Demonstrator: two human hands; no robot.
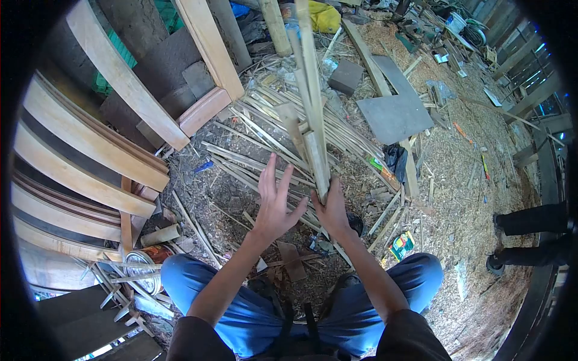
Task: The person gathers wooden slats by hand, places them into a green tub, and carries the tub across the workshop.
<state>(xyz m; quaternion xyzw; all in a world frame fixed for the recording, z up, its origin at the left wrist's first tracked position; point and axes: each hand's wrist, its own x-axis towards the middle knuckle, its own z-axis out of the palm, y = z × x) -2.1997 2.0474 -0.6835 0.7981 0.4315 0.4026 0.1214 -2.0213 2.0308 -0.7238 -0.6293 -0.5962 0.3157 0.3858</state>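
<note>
1. Nearest you: your knees in blue trousers (198, 289) frame the bottom of the view. A round metal tin (143, 265) lies at 8 o'clock, beside loose splinters.
2. Your right hand (330, 210) is clamped on the near end of a bundle of wooden strips (313, 108). The fingers are wrapped round the lower ends, so the grip is closed on the wood.
3. Your left hand (274, 201) is spread, fingers apart, palm turned toward the bundle. It holds nothing and does not touch the strips.
4. Governing relation: the bundle lies at 3 o'clock from your left hand, just beside it. Its long axis runs from 6 to 12 o'clock, rising away from you and leaning slightly left toward the top. The right hand is already on it; the left is the free one.
5. On the floor beyond your hands: a heap of thin slats (271, 138), spread from 10 to 2 o'clock, lying mostly crosswise to the held bundle.
6. At 9 to 11 o'clock: curved timber mouldings (78, 150) stacked against the wall.
7. At 1 o'clock, farther out: a grey board (394, 114) on sawdust.
8. At 3 o'clock, well apart: another person's legs and shoes (524, 240).
</note>
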